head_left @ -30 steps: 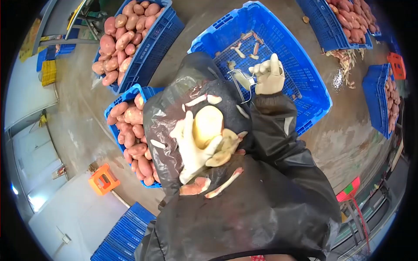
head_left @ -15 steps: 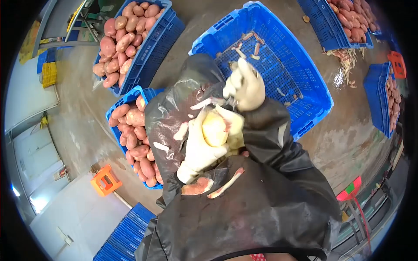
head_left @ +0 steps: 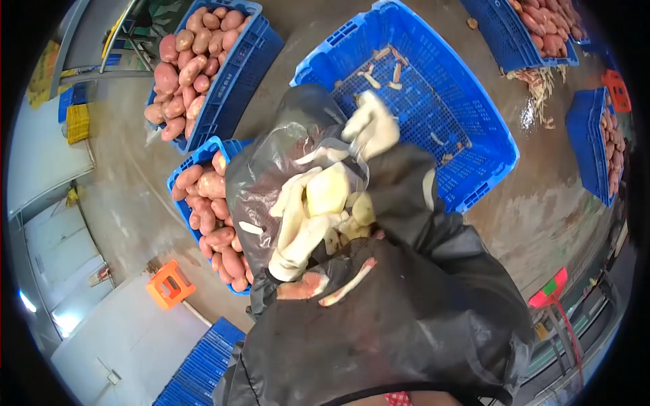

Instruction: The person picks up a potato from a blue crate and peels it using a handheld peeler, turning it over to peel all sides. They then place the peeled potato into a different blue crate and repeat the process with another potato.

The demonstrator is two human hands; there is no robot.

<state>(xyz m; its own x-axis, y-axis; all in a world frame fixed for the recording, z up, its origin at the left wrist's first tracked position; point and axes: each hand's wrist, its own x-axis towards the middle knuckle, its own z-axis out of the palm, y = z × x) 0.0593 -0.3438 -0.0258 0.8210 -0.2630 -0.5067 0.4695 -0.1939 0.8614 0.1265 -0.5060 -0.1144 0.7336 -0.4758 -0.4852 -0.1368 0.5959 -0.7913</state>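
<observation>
My left hand (head_left: 301, 213), in a pale glove, grips a peeled yellow potato (head_left: 328, 189) above my lap. Just beyond it, my gloved right hand (head_left: 374, 128) is closed on a peeler (head_left: 366, 174), of which only a thin greyish curved part shows beside the potato. Other peeled potatoes (head_left: 361, 208) lie on my lap, partly covered by my left hand. Reddish and pale peel strips (head_left: 349, 281) cling to the dark waterproof apron (head_left: 399, 318) and sleeves.
Ahead stands a blue crate (head_left: 467, 111) with a few peel scraps inside. Crates of red-skinned potatoes (head_left: 193, 68) are at the left, with another crate (head_left: 588, 145) at the right. Peel (head_left: 531, 88) lies heaped on the wet floor. An orange stool (head_left: 169, 284) stands lower left.
My right hand has turned and shifted slightly left. The left hand has rolled the potato a little, showing a bare yellow face, and more peeled potatoes show beside it.
</observation>
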